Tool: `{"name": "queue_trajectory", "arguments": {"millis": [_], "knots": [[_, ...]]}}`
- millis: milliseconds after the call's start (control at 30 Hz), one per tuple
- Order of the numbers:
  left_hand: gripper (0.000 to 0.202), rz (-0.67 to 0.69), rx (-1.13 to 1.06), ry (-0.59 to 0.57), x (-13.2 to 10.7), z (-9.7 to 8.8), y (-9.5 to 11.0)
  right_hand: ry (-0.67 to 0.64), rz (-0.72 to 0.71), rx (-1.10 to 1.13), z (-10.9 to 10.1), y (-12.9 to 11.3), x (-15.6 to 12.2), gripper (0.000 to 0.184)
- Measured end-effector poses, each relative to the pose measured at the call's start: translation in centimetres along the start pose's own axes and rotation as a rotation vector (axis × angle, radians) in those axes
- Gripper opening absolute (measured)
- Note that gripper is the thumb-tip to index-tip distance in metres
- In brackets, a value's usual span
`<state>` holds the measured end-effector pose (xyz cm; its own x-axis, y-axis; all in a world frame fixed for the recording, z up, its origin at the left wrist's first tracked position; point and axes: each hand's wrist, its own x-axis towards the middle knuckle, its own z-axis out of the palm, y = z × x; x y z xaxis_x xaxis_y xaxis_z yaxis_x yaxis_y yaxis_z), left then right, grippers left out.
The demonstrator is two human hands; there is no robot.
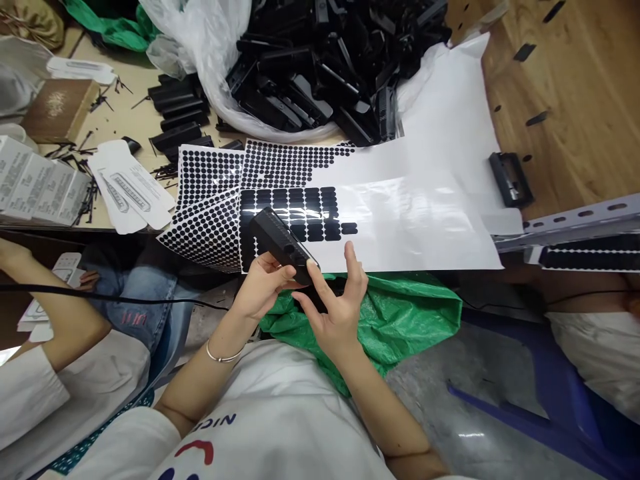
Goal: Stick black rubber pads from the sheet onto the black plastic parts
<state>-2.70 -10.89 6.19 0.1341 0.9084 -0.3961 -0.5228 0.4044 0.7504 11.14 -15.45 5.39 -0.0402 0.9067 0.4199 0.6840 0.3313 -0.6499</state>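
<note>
Black casing (pixel 280 239) sits pinched in left fingers (pixel 280 277), spread right fingers (pixel 323 287) apparently touching it.

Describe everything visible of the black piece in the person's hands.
The black piece is long and boxy, apparently matte plastic, with a lighter edge along its right side. It is held at a slant, far end up and to the left, in front of the sticker sheet in this view. The left hand grips its near end; the index finger of the right hand touches that end. Its underside is hidden.
</note>
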Motion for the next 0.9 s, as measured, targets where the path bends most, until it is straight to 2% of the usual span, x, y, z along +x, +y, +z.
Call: {"name": "queue_trajectory", "arguments": {"millis": [167, 233, 300, 367, 433, 567, 667, 733, 900], "knots": [[0.041, -0.026, 0.007, -0.056, -0.4, 0.2, -0.4, -0.071, 0.194, 0.218, -0.1, 1.0, 0.1, 0.104], [0.040, -0.040, 0.010, -0.080, -0.5, 0.2, -0.5, -0.150, 0.236, 0.403, -0.4, 1.5, 0.3, 0.109], [0.040, -0.050, 0.025, -0.099, -0.5, 0.2, -0.7, -0.242, 0.263, 0.662, -0.8, 1.7, 0.7, 0.101], [0.040, -0.060, 0.050, -0.128, -0.5, 0.1, -0.7, -0.300, 0.320, 0.909, -1.2, 1.7, 1.2, 0.085], [0.041, -0.066, 0.071, -0.156, -0.4, 0.0, -0.8, -0.310, 0.388, 1.031, -1.5, 1.4, 1.7, 0.069], [0.040, -0.056, 0.103, -0.142, -0.3, 0.0, -1.0, -0.262, 0.485, 1.023, -0.9, 0.4, 2.5, 0.052], [0.039, -0.054, 0.113, -0.103, -0.2, -0.1, -1.2, -0.159, 0.532, 0.981, 0.2, -0.2, 2.5, 0.047], [0.041, -0.074, 0.099, -0.077, -0.1, -0.3, -1.3, -0.138, 0.535, 0.961, 0.7, -0.1, 2.5, 0.047], [0.043, -0.109, 0.071, -0.051, -0.1, -1.0, -1.7, -0.392, 0.477, 1.123, 0.8, 1.2, 2.1, 0.051]]}}
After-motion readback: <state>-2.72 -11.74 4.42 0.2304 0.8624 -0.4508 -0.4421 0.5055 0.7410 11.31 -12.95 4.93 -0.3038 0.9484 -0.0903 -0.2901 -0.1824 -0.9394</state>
